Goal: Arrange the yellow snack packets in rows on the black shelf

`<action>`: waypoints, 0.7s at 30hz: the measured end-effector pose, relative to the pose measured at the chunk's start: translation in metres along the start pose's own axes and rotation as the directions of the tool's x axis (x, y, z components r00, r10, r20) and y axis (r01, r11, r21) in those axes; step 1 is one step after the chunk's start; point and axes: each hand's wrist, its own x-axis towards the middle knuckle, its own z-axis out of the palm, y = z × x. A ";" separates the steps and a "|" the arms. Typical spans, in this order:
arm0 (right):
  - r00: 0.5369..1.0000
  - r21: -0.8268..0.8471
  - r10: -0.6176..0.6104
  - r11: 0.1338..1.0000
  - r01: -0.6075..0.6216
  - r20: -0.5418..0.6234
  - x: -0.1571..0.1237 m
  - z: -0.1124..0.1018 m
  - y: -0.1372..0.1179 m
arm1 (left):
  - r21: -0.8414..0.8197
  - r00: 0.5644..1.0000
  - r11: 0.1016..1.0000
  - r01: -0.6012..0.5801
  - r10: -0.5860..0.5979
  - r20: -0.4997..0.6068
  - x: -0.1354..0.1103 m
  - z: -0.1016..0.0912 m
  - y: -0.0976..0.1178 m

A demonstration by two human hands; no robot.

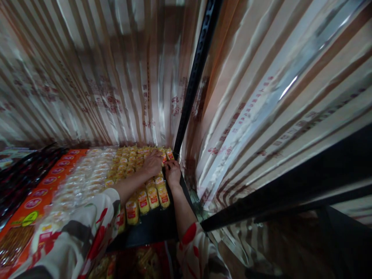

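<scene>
I can make out no word or number with certainty. Small red labels with blurred print stand on the yellow, oblong, clear-wrapped packets before me. The flat orange packaging bears a row of pale-lettered oval logos and one yellow-green oval badge. Dark red, Chinese-looking characters run along the pale, glossy, pleated sheeting, too blurred for me to read.

Back from my bare left hand, my loose left sleeve is cream with red and charcoal shapes; my right sleeve matches.
</scene>
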 end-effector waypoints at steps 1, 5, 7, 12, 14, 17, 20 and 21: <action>1.000 -0.013 0.001 1.000 -0.001 0.003 0.000 -0.001 0.000 | 0.013 1.000 1.000 -0.016 0.016 0.007 0.000 0.001 0.002; 1.000 -0.040 -0.001 0.999 0.000 -0.022 -0.002 -0.005 -0.003 | 0.046 0.996 0.998 -0.044 0.040 0.080 0.002 0.004 0.004; 0.996 -0.064 0.027 0.997 -0.033 -0.088 -0.004 -0.007 -0.004 | 0.052 0.995 0.998 -0.036 0.032 0.092 0.002 0.005 0.002; 0.981 -0.125 0.146 0.979 -0.163 -0.130 -0.007 -0.005 -0.002 | 0.070 0.996 0.997 -0.028 0.022 0.085 0.001 0.007 -0.002; 0.982 -0.106 0.148 0.981 -0.161 -0.117 -0.006 -0.001 0.002 | 0.069 0.996 0.997 -0.022 0.016 0.087 0.002 0.007 -0.002; 0.994 -0.025 0.068 0.997 -0.070 -0.091 -0.004 0.007 0.010 | 0.065 0.996 0.998 -0.019 0.013 0.086 0.002 0.007 -0.001; 0.996 0.027 0.024 0.999 -0.022 -0.082 -0.003 0.014 0.017 | 0.047 0.997 0.999 -0.021 0.017 0.080 0.002 0.007 0.000; 0.996 0.032 0.026 0.999 -0.023 -0.084 -0.002 0.016 0.018 | 0.036 0.997 0.999 -0.019 0.016 0.076 0.002 0.007 0.000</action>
